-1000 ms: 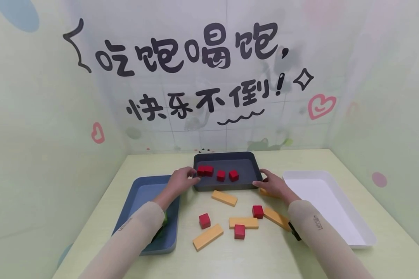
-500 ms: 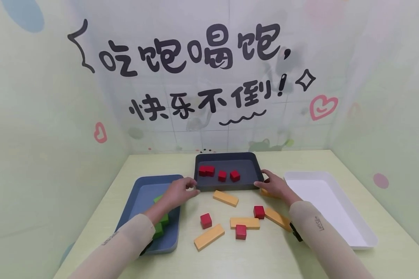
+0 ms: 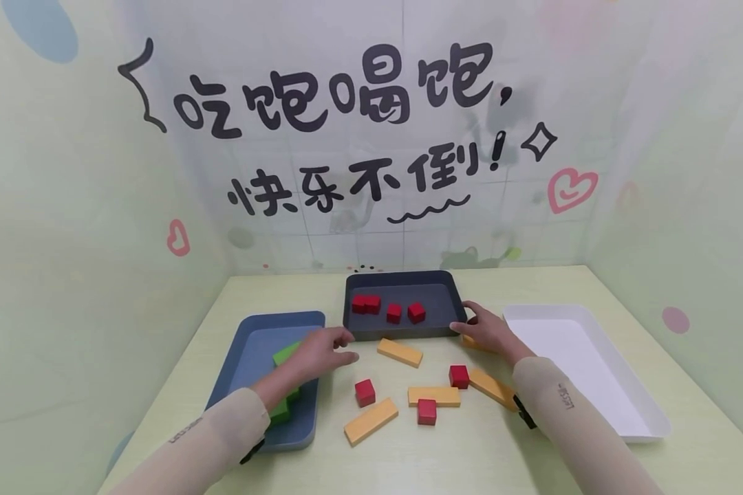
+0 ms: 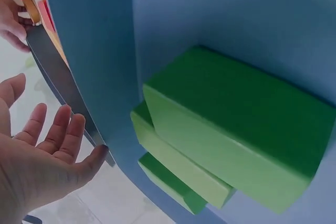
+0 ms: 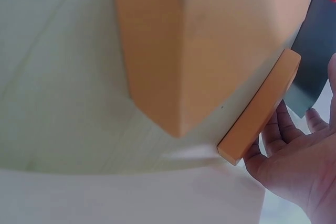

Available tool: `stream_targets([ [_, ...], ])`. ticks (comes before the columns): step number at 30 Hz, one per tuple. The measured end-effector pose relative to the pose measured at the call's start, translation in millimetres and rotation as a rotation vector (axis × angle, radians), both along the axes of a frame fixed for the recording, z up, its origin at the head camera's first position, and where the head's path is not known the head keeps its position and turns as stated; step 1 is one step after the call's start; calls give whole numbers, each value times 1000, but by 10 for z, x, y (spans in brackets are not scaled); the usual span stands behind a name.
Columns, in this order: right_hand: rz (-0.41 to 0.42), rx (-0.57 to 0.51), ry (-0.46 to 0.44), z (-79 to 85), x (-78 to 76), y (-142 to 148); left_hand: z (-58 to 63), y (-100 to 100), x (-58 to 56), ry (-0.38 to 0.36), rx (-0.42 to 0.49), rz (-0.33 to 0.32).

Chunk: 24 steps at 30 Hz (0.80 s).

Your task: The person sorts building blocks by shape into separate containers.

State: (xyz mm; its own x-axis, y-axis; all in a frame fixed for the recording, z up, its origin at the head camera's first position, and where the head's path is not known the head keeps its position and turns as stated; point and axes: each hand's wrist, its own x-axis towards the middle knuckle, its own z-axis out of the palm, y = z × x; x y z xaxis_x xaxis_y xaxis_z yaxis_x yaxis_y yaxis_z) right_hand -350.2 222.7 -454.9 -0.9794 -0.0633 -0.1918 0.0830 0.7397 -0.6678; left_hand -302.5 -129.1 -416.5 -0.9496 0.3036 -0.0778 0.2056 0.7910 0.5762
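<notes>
A dark grey tray [image 3: 430,295] holding several red cubes [image 3: 416,313] stands at the back of the table. My right hand [image 3: 486,326] holds its front right corner, thumb at the front wall and fingers along the right side. My left hand [image 3: 322,352] hovers apart from the tray's front left corner, fingers loosely bent and holding nothing. Below that hand is a blue tray [image 3: 241,344] with several green blocks [image 4: 236,114]. In the right wrist view an orange block [image 5: 262,106] lies right beside my right fingers.
Several orange blocks [image 3: 371,421] and red cubes [image 3: 364,392] lie loose on the table between the trays. A white tray [image 3: 569,344] stands at the right. Printed walls [image 3: 402,240] close off the back and both sides.
My left hand has come away from the dark grey tray's left corner, toward me and slightly left, uncovering green blocks. My right hand stays at the right corner; the tray looks unmoved.
</notes>
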Motion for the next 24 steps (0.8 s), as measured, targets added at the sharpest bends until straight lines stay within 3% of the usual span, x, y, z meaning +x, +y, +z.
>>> stream_targets([
  [9,0,0,0,-9,-10,16,48,121,159,-29,-22,-62],
  [15,-1,-1,-3,-12,0,15,-35,191,257,-80,-88,-108],
  [18,0,-3,0,-12,7,16,-71,216,306,-108,-109,-100],
  [24,6,2,9,-14,8,24,-116,241,357,-59,-202,-87],
])
